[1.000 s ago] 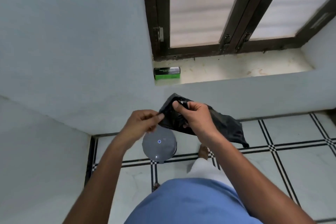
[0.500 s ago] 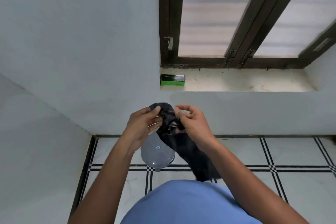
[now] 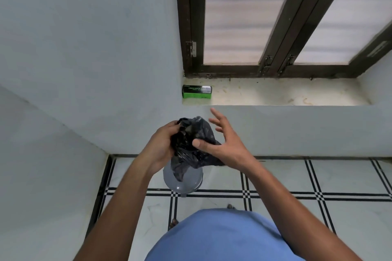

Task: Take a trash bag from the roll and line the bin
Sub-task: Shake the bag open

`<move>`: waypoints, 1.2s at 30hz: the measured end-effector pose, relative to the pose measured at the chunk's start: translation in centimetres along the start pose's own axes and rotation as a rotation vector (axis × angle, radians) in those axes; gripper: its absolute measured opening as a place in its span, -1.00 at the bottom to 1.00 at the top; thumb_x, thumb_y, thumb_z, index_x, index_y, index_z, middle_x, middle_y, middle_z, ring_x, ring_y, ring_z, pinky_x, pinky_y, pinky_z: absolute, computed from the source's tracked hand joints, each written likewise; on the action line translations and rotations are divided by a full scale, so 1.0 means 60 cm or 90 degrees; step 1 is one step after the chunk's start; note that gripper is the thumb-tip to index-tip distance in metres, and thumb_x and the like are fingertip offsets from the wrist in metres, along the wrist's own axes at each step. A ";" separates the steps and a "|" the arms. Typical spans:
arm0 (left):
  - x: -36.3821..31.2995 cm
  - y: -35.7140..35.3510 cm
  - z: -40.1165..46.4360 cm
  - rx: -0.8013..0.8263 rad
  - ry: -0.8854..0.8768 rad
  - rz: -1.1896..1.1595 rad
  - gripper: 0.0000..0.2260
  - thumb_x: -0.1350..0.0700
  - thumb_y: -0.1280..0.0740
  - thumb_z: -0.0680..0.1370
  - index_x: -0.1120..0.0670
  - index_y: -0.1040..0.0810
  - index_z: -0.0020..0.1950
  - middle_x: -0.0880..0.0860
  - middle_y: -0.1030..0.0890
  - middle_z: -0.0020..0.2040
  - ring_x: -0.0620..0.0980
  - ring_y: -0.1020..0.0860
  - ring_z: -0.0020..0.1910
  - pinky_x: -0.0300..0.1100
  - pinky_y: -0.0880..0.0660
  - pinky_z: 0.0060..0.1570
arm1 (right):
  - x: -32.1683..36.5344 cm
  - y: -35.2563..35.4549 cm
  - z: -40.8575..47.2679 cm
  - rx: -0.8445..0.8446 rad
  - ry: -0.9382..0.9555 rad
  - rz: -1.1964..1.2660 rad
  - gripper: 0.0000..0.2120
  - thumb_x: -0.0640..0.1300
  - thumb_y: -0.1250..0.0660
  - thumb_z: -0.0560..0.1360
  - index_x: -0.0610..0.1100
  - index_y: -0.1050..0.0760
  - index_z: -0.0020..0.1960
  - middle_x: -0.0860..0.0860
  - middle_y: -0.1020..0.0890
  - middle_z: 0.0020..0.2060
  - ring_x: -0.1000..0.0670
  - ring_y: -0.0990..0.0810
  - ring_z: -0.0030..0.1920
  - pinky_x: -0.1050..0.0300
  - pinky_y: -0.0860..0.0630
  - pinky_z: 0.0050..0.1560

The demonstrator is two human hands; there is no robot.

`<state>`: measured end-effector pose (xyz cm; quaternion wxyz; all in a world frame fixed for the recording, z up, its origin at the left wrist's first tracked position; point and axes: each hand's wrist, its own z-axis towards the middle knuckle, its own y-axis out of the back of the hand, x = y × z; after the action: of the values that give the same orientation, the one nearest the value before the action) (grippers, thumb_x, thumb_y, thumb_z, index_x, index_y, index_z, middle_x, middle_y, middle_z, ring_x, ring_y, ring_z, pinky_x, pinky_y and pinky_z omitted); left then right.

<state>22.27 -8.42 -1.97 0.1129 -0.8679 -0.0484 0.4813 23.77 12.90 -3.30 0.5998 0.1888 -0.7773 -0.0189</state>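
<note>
1. The black bag [image 3: 192,146] is bunched up between both hands, held at chest height right above the grey bin [image 3: 184,184], its loose tail hanging down over the bin's lid
2. The left hand [image 3: 161,148] has its grip curled round the left side of the bag, fingers tucked into the crumpled plastic
3. The right hand [image 3: 222,144] has its grip spread: the thumb lies flat against the bag's right side, the other fingers are straight and fanned out, lifted clear of the plastic
4. The bin stands on the floor [image 3: 297,178] of white tiles with black lines, close to the wall [image 3: 84,48], with its lid shut
5. A green box [image 3: 196,91] lies on the sill [image 3: 275,93] in its left corner, under the dark window frame [image 3: 273,27], well apart from the hands
6. A blue shirt [image 3: 222,237] fills the bottom edge, and toes show on the tiles just ahead of it
</note>
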 end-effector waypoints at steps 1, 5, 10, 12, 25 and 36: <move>-0.001 -0.005 0.000 0.002 0.000 0.025 -0.66 0.09 -0.26 0.74 0.24 -0.61 0.42 0.28 -0.72 0.30 0.24 -0.71 0.28 0.00 -0.66 0.04 | 0.000 0.000 0.004 -0.004 0.039 0.032 -0.21 0.34 -0.65 0.41 0.19 -0.51 0.56 0.05 -0.67 0.41 0.05 -0.64 0.38 -0.05 -0.57 0.38; -0.004 0.012 -0.006 0.025 -0.015 0.169 -0.56 -0.10 -0.58 0.56 0.11 -0.66 0.32 0.18 -0.75 0.22 0.16 -0.75 0.19 0.07 -0.64 0.18 | 0.002 0.018 0.014 -0.126 0.048 0.159 -0.87 -0.12 -0.46 0.71 -0.12 -0.76 0.04 -0.12 -0.82 -0.11 -0.07 -0.81 -0.12 0.03 -0.74 -0.09; 0.008 0.078 -0.002 -0.070 -0.087 0.449 -0.73 0.14 -0.70 0.44 -0.04 -0.75 0.07 0.11 -0.76 -0.03 0.05 -0.76 -0.10 -0.18 -0.68 -0.12 | -0.016 0.073 0.020 -0.211 -0.040 0.174 -0.85 -0.18 -0.37 0.73 -0.08 -0.74 0.13 -0.06 -0.79 -0.02 -0.07 -0.76 -0.01 0.15 -0.70 -0.15; 0.013 0.103 -0.002 -0.130 -0.100 0.552 -0.87 0.17 -0.63 0.50 -0.04 -0.75 -0.06 0.10 -0.75 -0.14 0.03 -0.73 -0.24 -0.11 -0.65 -0.17 | -0.024 0.089 0.017 -0.186 -0.025 0.140 -0.85 -0.17 -0.40 0.71 -0.04 -0.73 0.19 -0.09 -0.78 0.04 -0.10 -0.77 0.06 0.19 -0.69 -0.11; -0.006 0.078 -0.041 0.069 0.086 -0.051 -0.67 0.00 -0.35 0.71 0.20 -0.73 0.30 0.20 -0.77 0.11 0.11 -0.75 -0.12 -0.08 -0.71 -0.22 | -0.053 0.065 0.027 -0.096 -0.180 0.507 -0.57 0.11 -0.23 0.80 -0.21 -0.71 0.19 -0.18 -0.80 0.11 -0.18 -0.77 0.13 -0.17 -0.67 0.23; -0.003 0.159 -0.010 -0.149 0.041 0.100 -0.81 0.18 -0.36 0.68 0.13 -0.79 0.10 0.18 -0.80 0.12 0.16 -0.76 0.07 0.03 -0.72 0.07 | -0.041 0.122 0.006 0.160 -0.080 0.049 -0.58 0.14 -0.64 0.53 -0.15 -0.74 0.20 -0.16 -0.79 -0.01 -0.20 -0.74 -0.01 -0.11 -0.65 0.06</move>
<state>22.47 -17.81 -3.84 -0.0255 -0.8914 -0.0324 0.4514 21.96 20.42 -3.80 0.5217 0.2308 -0.8164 0.0896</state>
